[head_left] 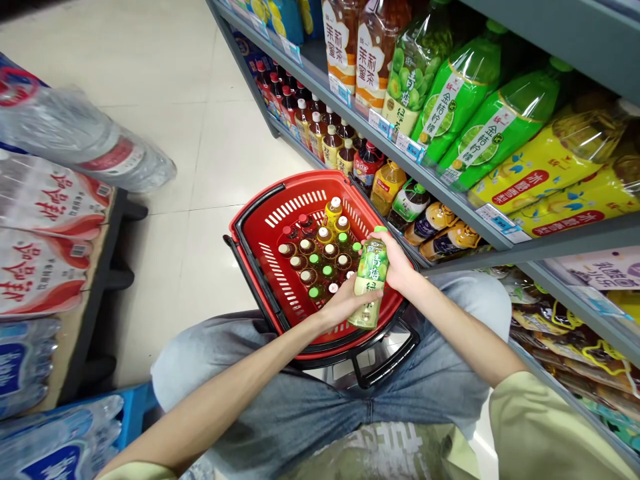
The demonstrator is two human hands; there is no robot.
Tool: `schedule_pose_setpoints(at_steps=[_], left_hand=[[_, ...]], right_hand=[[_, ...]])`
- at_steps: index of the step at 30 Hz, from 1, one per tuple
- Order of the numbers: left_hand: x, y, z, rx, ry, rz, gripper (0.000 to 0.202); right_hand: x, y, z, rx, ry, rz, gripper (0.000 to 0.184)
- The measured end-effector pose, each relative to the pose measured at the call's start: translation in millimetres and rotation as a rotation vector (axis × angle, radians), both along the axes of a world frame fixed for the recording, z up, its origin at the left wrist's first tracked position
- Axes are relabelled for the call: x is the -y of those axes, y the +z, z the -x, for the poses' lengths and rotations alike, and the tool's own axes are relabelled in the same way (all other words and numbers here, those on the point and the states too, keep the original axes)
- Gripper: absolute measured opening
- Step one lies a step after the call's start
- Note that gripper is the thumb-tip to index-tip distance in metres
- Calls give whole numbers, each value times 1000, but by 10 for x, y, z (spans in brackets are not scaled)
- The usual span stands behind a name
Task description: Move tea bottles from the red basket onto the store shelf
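While the left hand (346, 300) wraps it low and the right hand (395, 257) grips near its top, the green bottle (373, 267) is held above the red basket (305, 179). Likely full, moderately heavy; smooth, slightly yielding plastic; steadiest hold probably mid-body.

My light green short-sleeved shirt (537, 427), pale blocky lettering (395, 441) across the front, my blue-grey jeans (300, 403), faded at the knees (187, 360), left hand (346, 301) and right hand (393, 259) bare.

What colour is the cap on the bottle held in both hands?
Green; the cap shows best in the head view.
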State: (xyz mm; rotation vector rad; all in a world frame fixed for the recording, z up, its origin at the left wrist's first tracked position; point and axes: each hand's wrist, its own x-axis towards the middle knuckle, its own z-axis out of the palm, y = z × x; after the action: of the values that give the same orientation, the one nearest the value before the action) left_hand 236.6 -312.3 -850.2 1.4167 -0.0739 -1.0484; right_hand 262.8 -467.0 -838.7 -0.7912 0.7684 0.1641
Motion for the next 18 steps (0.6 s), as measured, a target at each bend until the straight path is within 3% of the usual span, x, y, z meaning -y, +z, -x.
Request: schedule_pose_setpoints(at_steps=[2, 5, 12, 18], left_hand=[[0, -17, -22, 166, -16, -119, 68], [-6, 7, -37, 202, 6, -204, 65], [-64, 84, 4, -32, 26, 71, 69], [-77, 68, 4, -46, -35, 133, 79]], right_hand=[[5, -17, -8, -23, -60, 55, 15], [23, -7, -23, -19, -54, 10, 17], [50, 124, -23, 103, 95, -66, 17], [67, 120, -11, 123, 77, -76, 17]])
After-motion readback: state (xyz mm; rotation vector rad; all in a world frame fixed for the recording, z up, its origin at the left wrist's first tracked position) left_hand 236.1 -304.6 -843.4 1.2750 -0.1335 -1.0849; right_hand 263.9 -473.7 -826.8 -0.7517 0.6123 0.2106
